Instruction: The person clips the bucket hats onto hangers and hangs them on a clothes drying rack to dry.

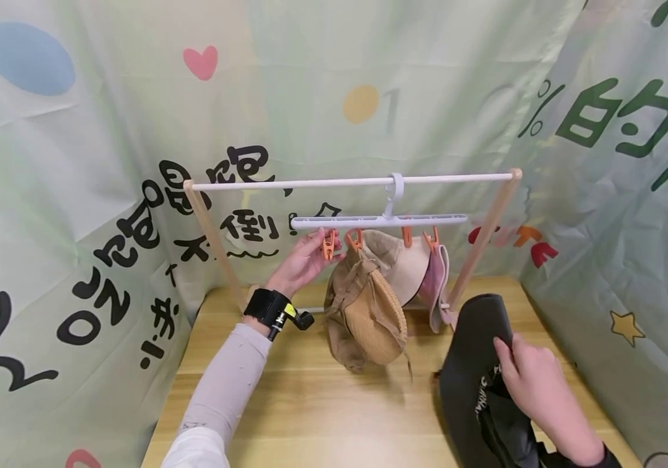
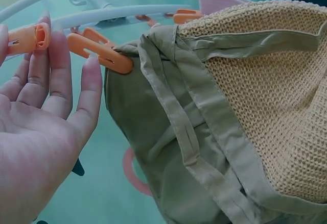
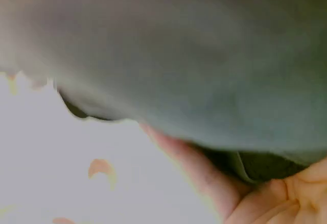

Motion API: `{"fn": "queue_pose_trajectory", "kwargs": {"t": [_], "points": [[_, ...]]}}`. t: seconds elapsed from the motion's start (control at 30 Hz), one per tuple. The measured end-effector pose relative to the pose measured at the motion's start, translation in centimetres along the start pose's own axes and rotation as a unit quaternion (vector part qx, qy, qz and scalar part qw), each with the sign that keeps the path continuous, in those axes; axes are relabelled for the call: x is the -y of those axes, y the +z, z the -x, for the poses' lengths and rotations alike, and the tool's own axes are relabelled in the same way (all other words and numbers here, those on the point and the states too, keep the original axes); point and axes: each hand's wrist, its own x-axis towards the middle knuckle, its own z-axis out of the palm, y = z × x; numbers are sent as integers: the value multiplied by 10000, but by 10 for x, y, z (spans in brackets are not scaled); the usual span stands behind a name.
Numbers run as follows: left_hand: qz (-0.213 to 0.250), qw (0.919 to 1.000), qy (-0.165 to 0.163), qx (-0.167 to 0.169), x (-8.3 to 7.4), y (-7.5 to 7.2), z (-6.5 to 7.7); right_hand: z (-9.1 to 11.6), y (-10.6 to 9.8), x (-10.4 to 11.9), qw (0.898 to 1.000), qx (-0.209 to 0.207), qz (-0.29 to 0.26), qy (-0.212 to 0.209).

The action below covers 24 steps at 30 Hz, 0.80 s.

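Observation:
My left hand (image 1: 301,263) is at the left end of a white hanger (image 1: 339,222), pinching an orange clothespin (image 2: 28,39) between thumb and fingers. Beside it, a second orange clip (image 2: 104,54) bites the edge of a woven straw hat with khaki cloth trim (image 1: 386,318). Low on the right, my right hand (image 1: 544,393) grips a black hat (image 1: 468,357) by its broad brim; white lettering and dark straps show on it. The brim (image 3: 153,55) fills most of the right wrist view, blurred, with fingers underneath.
The hanger hooks over a white rod (image 1: 287,184) on a wooden-post rack (image 1: 488,227). A beige hat (image 1: 412,263) and a pink one (image 1: 436,283) hang from it by orange clips, behind the straw hat. The rack stands on a wooden table (image 1: 310,416), with printed cloth (image 1: 287,78) around it.

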Motion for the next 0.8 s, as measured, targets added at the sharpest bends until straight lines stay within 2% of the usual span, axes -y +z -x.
{"fn": "queue_pose_trajectory", "kwargs": {"t": [0.2,0.33,0.43,0.63,0.8], "points": [[-83,10000,-43,-23,2,-1,-1,-9,-31,17,9978,659,-83,-72],[-303,9995,-44,-74,2,0,-2,-10,-48,31,9911,1275,-390,-27],[-413,9990,-30,-194,3,1,-3,-11,-56,42,9854,1517,-754,-165],[-567,9972,7,-495,4,5,-5,-18,-58,67,9720,1708,-1477,-643],[-674,9958,57,-623,7,6,-7,-31,-44,90,9577,1691,-1995,-1201]]}}
